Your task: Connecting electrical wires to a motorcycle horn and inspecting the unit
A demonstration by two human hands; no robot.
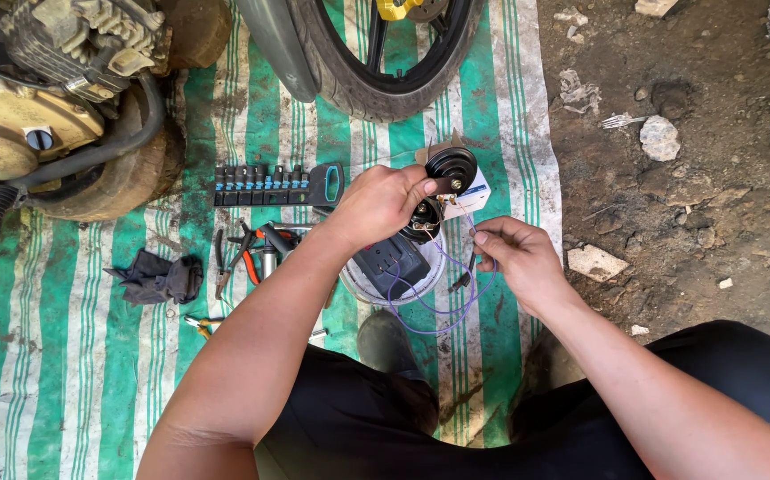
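While left hand (380, 203) grips black horn (450, 166) | right hand (518, 258) pinches purple wire (438, 307)

Bright, even daylight with soft shadows, sharp focus throughout, slight wide-angle bending near the edges.

Glossy black plastic horn (450, 166), thin purple wire (438, 311) (plastic-coated), woven striped mat (74, 356)

A green-and-white striped mat (65, 356) lies under a black tyre (385, 84), a black round horn (450, 165), purple wire (438, 311) and, far left, a dull gold engine cover (11, 133).
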